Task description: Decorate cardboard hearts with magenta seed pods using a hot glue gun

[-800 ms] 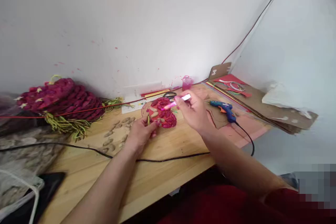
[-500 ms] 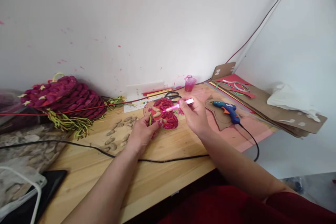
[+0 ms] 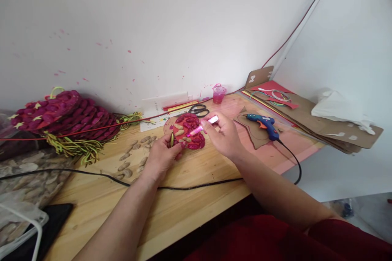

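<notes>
A round disc (image 3: 187,129) covered with red-painted and bare peanut shells lies on the wooden table (image 3: 190,195). My left hand (image 3: 162,157) grips the disc's near left edge, fingers closed on it. My right hand (image 3: 223,134) is closed on a pink-and-white brush (image 3: 202,126), its pink tip resting on the shells near the disc's middle.
Loose peanut shells (image 3: 134,159) lie left of the disc. A blue glue gun (image 3: 263,123) with a black cord rests on cardboard at right. Scissors (image 3: 198,109) and a pink cup (image 3: 219,94) stand by the wall. A magenta shell craft (image 3: 67,116) sits far left. A black cable (image 3: 196,185) crosses the table.
The brush tip has shifted slightly left and down over the shells. My left hand stays on the disc's edge. The camera view has moved a little.
</notes>
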Demonstrator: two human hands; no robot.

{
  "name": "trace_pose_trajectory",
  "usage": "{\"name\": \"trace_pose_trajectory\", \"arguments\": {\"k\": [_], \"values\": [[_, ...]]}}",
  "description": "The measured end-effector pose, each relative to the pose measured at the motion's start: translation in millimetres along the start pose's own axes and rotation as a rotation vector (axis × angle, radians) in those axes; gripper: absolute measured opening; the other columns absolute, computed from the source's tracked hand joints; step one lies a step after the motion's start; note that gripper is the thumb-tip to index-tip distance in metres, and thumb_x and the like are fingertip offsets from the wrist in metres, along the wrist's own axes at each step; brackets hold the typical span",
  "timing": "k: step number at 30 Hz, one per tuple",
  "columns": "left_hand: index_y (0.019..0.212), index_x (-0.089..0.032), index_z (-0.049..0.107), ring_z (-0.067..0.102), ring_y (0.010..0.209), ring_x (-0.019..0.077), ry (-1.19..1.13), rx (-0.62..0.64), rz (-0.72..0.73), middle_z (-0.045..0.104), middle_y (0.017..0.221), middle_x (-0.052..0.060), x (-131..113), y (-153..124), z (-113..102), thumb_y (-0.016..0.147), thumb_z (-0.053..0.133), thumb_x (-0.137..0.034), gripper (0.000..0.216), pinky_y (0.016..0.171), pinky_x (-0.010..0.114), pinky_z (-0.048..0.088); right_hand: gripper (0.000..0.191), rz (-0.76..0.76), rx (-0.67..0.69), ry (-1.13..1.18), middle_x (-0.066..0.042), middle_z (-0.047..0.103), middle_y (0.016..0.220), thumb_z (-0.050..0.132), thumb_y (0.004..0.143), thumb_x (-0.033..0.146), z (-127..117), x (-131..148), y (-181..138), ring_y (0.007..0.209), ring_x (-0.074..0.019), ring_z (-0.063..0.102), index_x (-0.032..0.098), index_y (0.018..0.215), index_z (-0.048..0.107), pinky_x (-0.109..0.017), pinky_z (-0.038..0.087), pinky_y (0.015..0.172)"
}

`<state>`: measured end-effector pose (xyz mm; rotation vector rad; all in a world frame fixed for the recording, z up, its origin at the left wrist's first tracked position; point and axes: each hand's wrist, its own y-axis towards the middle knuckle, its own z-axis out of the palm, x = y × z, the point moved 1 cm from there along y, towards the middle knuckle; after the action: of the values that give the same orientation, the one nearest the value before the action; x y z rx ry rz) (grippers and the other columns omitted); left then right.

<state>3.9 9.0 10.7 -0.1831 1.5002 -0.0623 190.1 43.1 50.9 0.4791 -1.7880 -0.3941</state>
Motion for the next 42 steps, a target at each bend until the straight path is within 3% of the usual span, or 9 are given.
{"name": "trace_pose_trajectory", "arguments": {"k": [5, 10, 18, 25, 42], "values": [[0.095, -0.014, 0.07, 0.059, 0.066, 0.0114, -0.118, -0.011, -0.01, 0.07, 0.084, 0.003, 3.0, -0.1, 0.4, 0.056, 0.083, -0.027, 0.043, 0.063, 0.023, 0.05, 0.012, -0.177, 0.065, -0.086, -0.001, 0.065, 0.078, 0.059, 0.093, 0.031, 3.7, 11.5, -6.4, 0.071, -0.0145, 0.06, 0.019, 0.088, 0.06, -0.027, 0.045, 0.066], [0.095, -0.013, 0.07, 0.061, 0.066, 0.0132, -0.181, -0.026, -0.046, 0.071, 0.085, 0.004, 0.9, -3.1, 2.0, 0.056, 0.085, -0.029, 0.044, 0.066, 0.026, 0.053, 0.009, -0.237, 0.099, -0.146, -0.004, 0.068, 0.084, 0.058, 0.093, 0.029, 5.6, 11.9, -8.2, 0.078, -0.017, 0.063, 0.02, 0.091, 0.06, -0.03, 0.047, 0.072], [0.097, -0.015, 0.073, 0.059, 0.07, 0.0158, 0.093, -0.025, 0.135, 0.072, 0.086, 0.003, 7.0, 0.4, -6.5, 0.069, 0.076, -0.035, 0.034, 0.066, 0.026, 0.047, 0.009, -0.299, 0.106, -0.189, -0.004, 0.07, 0.088, 0.058, 0.093, 0.028, 5.5, 10.5, -7.9, 0.081, -0.0176, 0.065, 0.02, 0.092, 0.06, -0.03, 0.048, 0.074], [0.102, -0.019, 0.075, 0.061, 0.079, 0.019, 0.261, -0.043, 0.212, 0.074, 0.089, 0.001, 2.8, -1.4, -8.3, 0.074, 0.071, -0.035, 0.032, 0.074, 0.026, 0.046, 0.009, -0.299, 0.125, -0.216, -0.004, 0.069, 0.087, 0.056, 0.094, 0.029, 4.9, 12.8, -8.3, 0.081, -0.0181, 0.064, 0.021, 0.091, 0.059, -0.031, 0.047, 0.075], [0.108, -0.02, 0.074, 0.063, 0.082, 0.0203, 0.259, -0.041, 0.222, 0.075, 0.093, 0.001, -2.4, -4.8, -5.8, 0.076, 0.07, -0.035, 0.036, 0.077, 0.027, 0.047, 0.008, -0.305, 0.121, -0.213, -0.004, 0.068, 0.085, 0.057, 0.093, 0.027, 3.6, 15.9, -9.2, 0.078, -0.018, 0.063, 0.02, 0.089, 0.06, -0.032, 0.047, 0.073]]}}
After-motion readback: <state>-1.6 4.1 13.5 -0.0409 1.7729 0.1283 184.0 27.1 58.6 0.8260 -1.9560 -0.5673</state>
